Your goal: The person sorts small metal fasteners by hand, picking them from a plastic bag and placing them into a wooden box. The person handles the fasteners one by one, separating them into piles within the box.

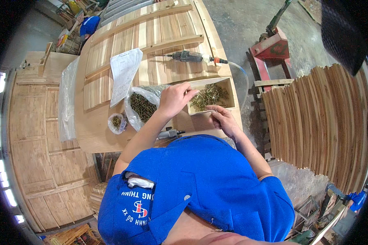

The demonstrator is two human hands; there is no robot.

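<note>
— Where are the screws (pixel 212 94)?
— Heaped in the open box (pixel 232 94) before me; its walls probably stop them rolling away.
— And your hands?
— My left hand (pixel 177 99) reaches over its left side, thumb near fingers; my right hand (pixel 225 121) curls over the near wall. Whether either pinches a screw, I cannot tell.
— Why's the driver (pixel 189 56) beyond the box?
— Likely to be handy, yet clear of my forearms.
</note>
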